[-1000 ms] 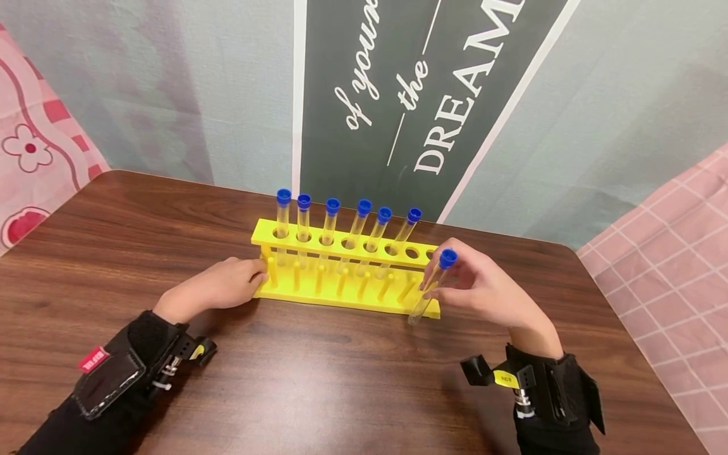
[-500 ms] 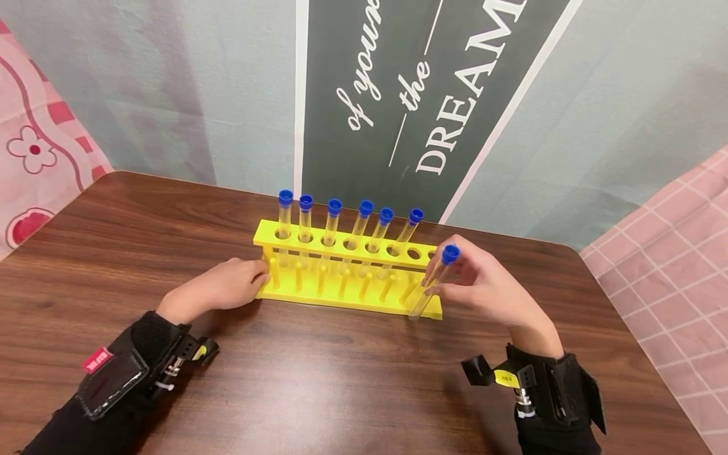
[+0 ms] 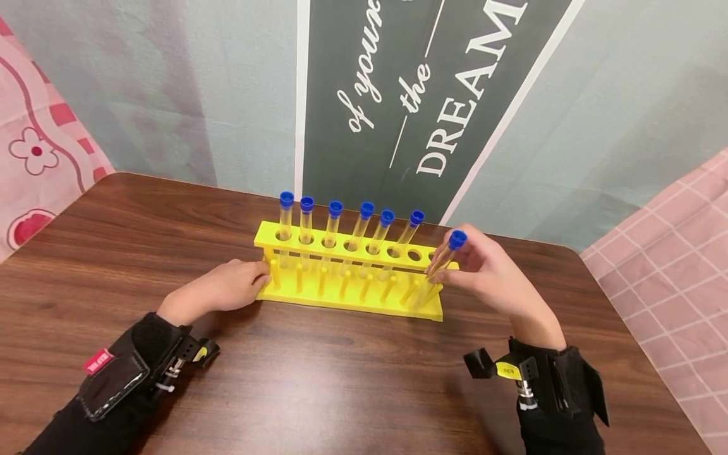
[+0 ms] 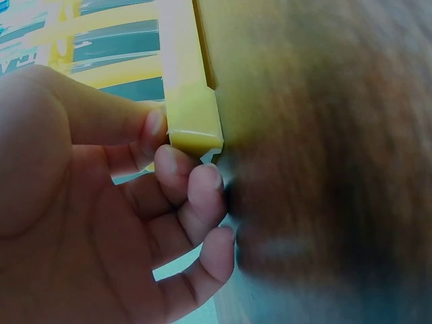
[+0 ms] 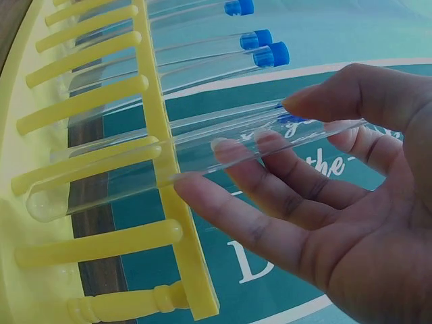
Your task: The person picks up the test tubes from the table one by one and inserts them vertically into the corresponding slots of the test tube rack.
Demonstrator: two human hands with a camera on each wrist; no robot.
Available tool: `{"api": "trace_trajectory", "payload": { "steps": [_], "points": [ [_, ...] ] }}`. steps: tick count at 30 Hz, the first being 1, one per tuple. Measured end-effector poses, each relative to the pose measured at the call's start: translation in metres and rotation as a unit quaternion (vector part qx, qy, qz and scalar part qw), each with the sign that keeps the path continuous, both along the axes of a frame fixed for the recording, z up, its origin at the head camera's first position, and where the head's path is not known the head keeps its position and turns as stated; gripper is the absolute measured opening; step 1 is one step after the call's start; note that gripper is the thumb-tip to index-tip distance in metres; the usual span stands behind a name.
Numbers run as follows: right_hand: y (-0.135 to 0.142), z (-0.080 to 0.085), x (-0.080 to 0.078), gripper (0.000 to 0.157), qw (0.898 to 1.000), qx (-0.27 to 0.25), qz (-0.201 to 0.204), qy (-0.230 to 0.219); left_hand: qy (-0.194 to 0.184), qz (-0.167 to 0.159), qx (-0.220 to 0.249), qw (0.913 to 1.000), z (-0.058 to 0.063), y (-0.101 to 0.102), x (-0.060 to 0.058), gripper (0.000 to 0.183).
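A yellow test tube rack (image 3: 349, 303) stands on the table, bearing several clear, blue-capped test tubes that lean in its upper holes. My left hand (image 3: 236, 284) grips the rack's left end; in the left wrist view the thumb and curled fingers hold the end of its base (image 4: 192, 115). At the other end, my right hand (image 3: 483, 268) pinches another test tube (image 5: 121, 172) between thumb and fingers. This tube slants in front of the rack, blue cap (image 3: 457, 239) up and rounded bottom low by the front pegs (image 5: 88, 243), outside the holes.
Toward the rack's right end, a hole (image 3: 415, 255) has no tube in it. Brown wooden table (image 3: 318, 385) surrounds the rack. Behind rises a grey-green cloth (image 3: 250, 88) with lettering, with pink cloths on both sides.
My right hand has raised the test tube and shifted it slightly right; its bottom now overlaps the rack's base rather than hanging at the front edge. The left hand stays at the rack's end.
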State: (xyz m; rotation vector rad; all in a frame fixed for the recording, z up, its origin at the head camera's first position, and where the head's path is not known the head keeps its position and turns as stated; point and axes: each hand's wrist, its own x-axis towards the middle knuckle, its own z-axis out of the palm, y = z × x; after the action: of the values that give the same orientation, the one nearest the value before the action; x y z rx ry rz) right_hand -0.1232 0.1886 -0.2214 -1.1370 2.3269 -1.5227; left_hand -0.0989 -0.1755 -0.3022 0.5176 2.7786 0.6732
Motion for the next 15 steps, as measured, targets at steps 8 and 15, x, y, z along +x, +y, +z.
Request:
{"api": "trace_trajectory", "payload": {
  "steps": [8,15],
  "points": [
    [-0.002,0.007,-0.003,0.025,0.999,0.014,-0.033,-0.03,0.004,-0.001,-0.003,1.0,0.001,0.0,0.001,0.014],
    [-0.002,0.013,-0.006,0.024,0.999,0.027,-0.036,-0.017,0.005,-0.002,-0.001,1.0,0.001,0.0,0.001,0.014]
  ]
}}
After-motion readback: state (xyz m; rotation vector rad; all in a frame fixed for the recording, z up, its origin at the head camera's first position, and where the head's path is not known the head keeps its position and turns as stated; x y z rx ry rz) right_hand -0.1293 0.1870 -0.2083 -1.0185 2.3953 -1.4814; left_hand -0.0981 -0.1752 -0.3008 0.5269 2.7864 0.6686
